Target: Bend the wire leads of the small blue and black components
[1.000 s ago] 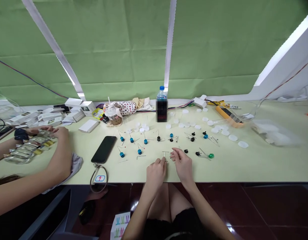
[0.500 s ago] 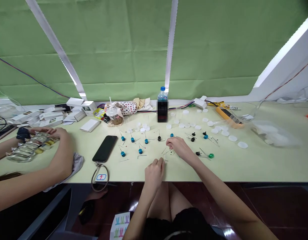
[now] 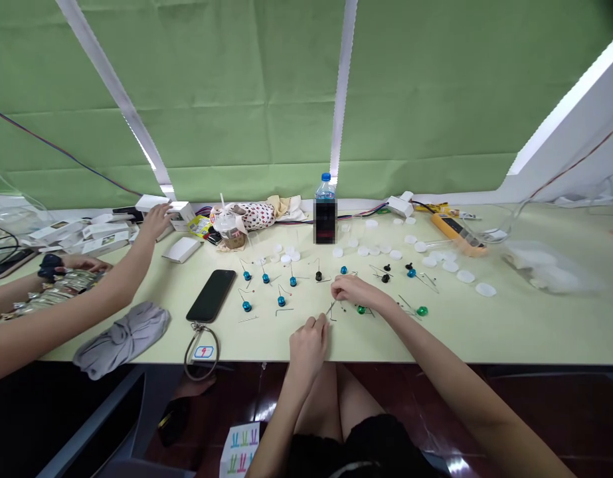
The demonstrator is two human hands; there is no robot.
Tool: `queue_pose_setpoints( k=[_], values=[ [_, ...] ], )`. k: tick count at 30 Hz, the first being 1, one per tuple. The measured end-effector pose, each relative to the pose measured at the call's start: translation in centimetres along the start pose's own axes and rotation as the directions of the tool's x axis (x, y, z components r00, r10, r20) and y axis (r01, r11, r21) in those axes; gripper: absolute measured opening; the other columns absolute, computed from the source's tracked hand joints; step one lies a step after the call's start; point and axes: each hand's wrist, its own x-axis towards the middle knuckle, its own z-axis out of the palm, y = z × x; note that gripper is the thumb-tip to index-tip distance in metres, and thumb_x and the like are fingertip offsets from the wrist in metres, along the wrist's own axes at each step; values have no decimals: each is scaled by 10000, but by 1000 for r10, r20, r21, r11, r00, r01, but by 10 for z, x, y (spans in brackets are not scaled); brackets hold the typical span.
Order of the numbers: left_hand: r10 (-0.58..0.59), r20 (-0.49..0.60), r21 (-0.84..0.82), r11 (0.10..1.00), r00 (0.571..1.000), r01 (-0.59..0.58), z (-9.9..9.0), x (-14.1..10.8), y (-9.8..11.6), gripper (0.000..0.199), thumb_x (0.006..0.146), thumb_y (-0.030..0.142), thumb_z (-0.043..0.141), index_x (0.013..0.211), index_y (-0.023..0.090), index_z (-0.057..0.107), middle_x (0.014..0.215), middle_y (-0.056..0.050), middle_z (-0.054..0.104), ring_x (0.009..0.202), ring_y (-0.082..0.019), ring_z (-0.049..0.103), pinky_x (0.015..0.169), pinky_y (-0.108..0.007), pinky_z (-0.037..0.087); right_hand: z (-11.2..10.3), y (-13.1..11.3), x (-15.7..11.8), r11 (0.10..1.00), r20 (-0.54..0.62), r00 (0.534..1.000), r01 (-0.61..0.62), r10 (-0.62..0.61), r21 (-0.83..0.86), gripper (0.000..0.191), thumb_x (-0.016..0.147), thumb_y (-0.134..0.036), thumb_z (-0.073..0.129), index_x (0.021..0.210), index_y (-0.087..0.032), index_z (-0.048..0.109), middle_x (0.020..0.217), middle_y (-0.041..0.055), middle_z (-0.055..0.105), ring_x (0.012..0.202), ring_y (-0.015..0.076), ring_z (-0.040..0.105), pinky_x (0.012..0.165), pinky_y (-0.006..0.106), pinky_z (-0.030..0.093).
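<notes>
My left hand (image 3: 309, 342) is closed near the table's front edge, its fingertips at the lower end of a thin metal piece (image 3: 331, 309). The fingers of my right hand (image 3: 353, 291) are pinched at its upper end; exactly what they grip is too small to tell. A small L-shaped metal key (image 3: 332, 317) lies just under the hands. Beside my right hand sits a green ball part (image 3: 360, 310). Blue ball parts with thin wires, such as one (image 3: 281, 301), stand to the left. Black parts (image 3: 385, 278) and another green ball (image 3: 422, 311) lie to the right.
A black phone (image 3: 211, 295) and a ring with a tag (image 3: 202, 352) lie left of my hands. Behind stand a bottle (image 3: 325, 219) and a cup (image 3: 231, 232). White discs (image 3: 450, 266) and a yellow meter (image 3: 455, 232) are at right. Another person's arm (image 3: 111, 285) reaches to white boxes (image 3: 181, 214).
The other person's hand has moved up to the white boxes, uncovering a grey cloth. My right hand has shifted slightly, and the green ball beside it now shows. My left hand is nearly still.
</notes>
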Motion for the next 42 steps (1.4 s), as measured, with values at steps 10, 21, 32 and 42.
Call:
queue_pose_setpoints(
  k=[10,21,32,42],
  values=[
    [-26,8,21,999,1000,26,4,1,4,354,988,328,304,1256,246,521,957,-61,658,768,-184,674,592,-249,441,5,-8,-7,999,18,1000,17,-17,-34,160,732,-32,559,717,-187,594,816,18,612,837,170,550,694,245,372],
    [-88,16,141,986,996,85,15,10,0,393,985,338,322,1307,182,483,981,-100,642,759,-209,684,566,-267,468,18,-29,-11,999,-7,1000,-3,3,-46,157,819,-57,505,798,-188,590,889,27,606,770,148,550,637,239,369],
    [-114,33,30,993,993,113,6,8,1,376,975,339,364,1286,190,513,980,-98,645,758,-205,677,592,-275,476,27,-44,-39,995,-96,994,-64,57,-76,198,808,-97,565,963,-216,527,1003,27,553,776,156,550,691,267,369],
    [-161,74,-992,90,984,89,1,-1,-21,467,906,423,497,1248,114,573,871,-63,646,719,-152,649,745,-333,534,30,-84,-63,964,-387,910,-48,151,262,250,972,-301,363,824,-213,544,782,10,593,619,140,557,656,284,419]
  ],
)
